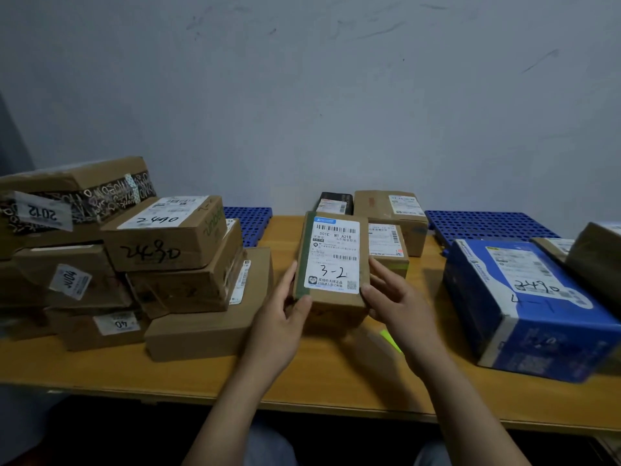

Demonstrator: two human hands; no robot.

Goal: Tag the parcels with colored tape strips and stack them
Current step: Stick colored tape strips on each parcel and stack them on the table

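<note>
Two hands, both closed on one small cardboard parcel (331, 264) marked "3-2", held label-up just above the wooden table (201, 375): left hand (282, 317) with thumb on the near left corner and fingers along the left edge, right hand (396, 297) cupped round the near right corner, fingers curled behind. Sat between a heap of brown boxes (134, 264) on the left and a blue carton (531, 307) on the right. Lay beneath the right wrist, flat on the table: one yellow-green tape strip (391, 341), apparently not yet stuck on. Judged risky: could easily have dragged or creased that strip with the forearm; could also have toppled the leaning heap by adding the parcel off-centre.
</note>
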